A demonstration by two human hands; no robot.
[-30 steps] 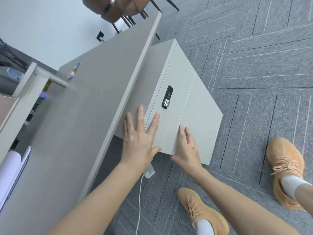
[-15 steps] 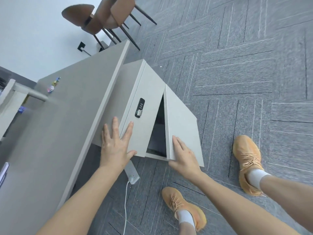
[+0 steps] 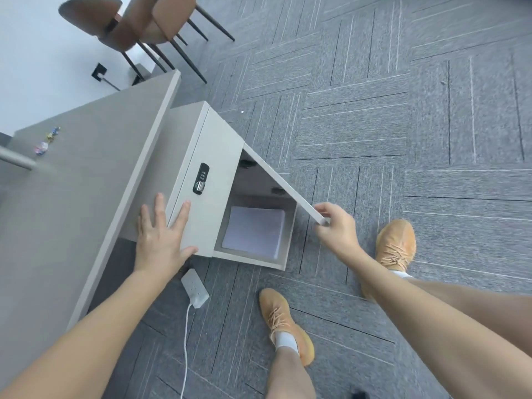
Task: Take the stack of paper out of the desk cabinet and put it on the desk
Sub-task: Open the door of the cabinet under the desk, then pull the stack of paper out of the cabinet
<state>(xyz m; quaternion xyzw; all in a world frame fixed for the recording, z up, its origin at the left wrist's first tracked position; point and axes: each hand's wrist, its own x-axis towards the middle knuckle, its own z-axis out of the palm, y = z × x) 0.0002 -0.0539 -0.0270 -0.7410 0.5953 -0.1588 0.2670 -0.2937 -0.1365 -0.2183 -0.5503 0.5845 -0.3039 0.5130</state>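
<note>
A white stack of paper [image 3: 253, 230] lies flat on the bottom of the open lower compartment of the pale desk cabinet [image 3: 218, 156], which stands under the grey desk [image 3: 72, 180]. The cabinet door [image 3: 283, 184] is swung wide to the right. My right hand [image 3: 334, 226] grips the door's free lower corner. My left hand [image 3: 162, 234] lies flat, fingers spread, on the cabinet's front panel below the black combination lock [image 3: 201, 178]. Neither hand touches the paper.
A white power strip [image 3: 195, 287] with its cable lies on the grey carpet just below the cabinet. My two orange shoes [image 3: 283, 321] stand close to it. Brown chairs [image 3: 138, 21] stand at the desk's far end. Small colourful items [image 3: 47, 139] sit on the desk.
The cabinet door has swung from shut to wide open, pulled by my right hand, which now holds its corner. The paper stack inside has come into view. My left hand stayed on the front panel.
</note>
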